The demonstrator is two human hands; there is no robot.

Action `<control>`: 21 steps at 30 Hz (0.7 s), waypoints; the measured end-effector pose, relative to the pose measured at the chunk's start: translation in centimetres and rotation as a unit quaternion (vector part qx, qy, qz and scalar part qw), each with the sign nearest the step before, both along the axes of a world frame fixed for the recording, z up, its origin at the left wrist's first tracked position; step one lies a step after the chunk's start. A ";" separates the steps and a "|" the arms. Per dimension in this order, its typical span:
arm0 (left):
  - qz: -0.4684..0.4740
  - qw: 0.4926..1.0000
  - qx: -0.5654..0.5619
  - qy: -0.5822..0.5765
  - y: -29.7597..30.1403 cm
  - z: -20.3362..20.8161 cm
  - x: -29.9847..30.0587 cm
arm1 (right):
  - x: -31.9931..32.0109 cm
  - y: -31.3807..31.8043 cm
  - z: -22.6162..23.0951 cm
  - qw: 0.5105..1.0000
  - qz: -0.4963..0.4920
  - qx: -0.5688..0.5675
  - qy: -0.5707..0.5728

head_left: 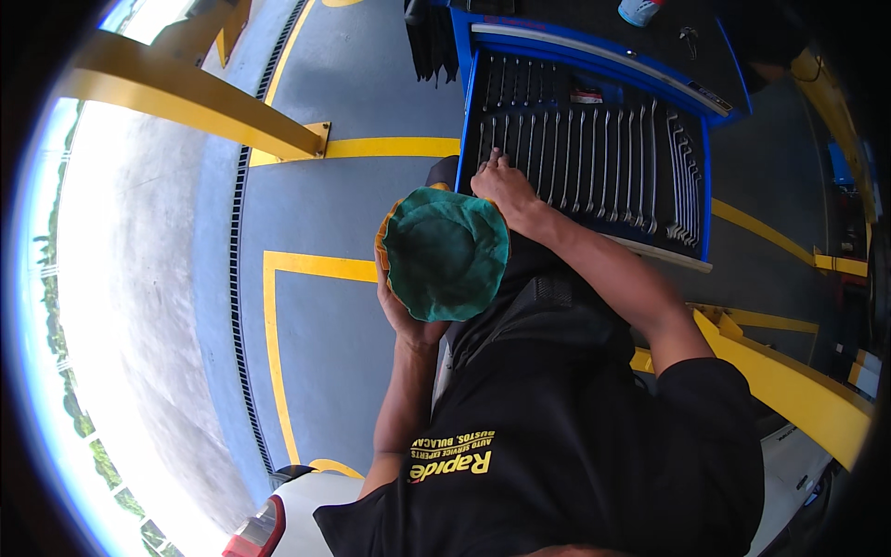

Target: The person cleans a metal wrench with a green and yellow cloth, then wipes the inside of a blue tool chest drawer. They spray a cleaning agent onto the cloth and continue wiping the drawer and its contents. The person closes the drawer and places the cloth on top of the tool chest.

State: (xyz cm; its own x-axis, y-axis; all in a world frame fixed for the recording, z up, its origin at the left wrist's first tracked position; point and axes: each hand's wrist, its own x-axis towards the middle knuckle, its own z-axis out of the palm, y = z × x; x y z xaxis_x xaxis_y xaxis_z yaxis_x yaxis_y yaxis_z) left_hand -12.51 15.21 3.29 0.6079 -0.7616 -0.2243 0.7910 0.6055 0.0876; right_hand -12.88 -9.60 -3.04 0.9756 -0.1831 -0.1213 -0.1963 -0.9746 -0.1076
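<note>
My left hand [406, 311] is closed round a round green cloth pouch [447, 255] with an orange edge. The cloth hides most of that hand's fingers, and I cannot tell whether anything is inside it. My right hand [507, 190] reaches over the left side of an open blue tool drawer [702, 167], its fingers bent together at the small end of a row of combination wrenches [594, 158]. Whatever these fingertips grip is hidden.
Shorter wrenches [522, 82] lie at the drawer's back, and offset wrenches [684, 181] at its right. A can [639, 11] stands on the blue cabinet. Yellow steel beams [200, 107] rise at left and right; a white car [311, 511] is close behind me.
</note>
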 end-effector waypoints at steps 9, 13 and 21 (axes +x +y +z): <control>-0.029 0.996 -0.048 0.074 -3.0 1.3 0.6 | -3.1 -8.7 1.4 0.893 -0.309 0.312 -0.100; -0.025 0.997 -0.055 0.051 -5.5 4.1 0.5 | -7.1 -7.8 6.4 0.781 -0.344 0.493 -0.167; -0.030 0.987 0.089 -0.127 -13.0 7.8 -1.6 | -16.1 3.9 15.7 0.843 -0.140 0.468 -0.227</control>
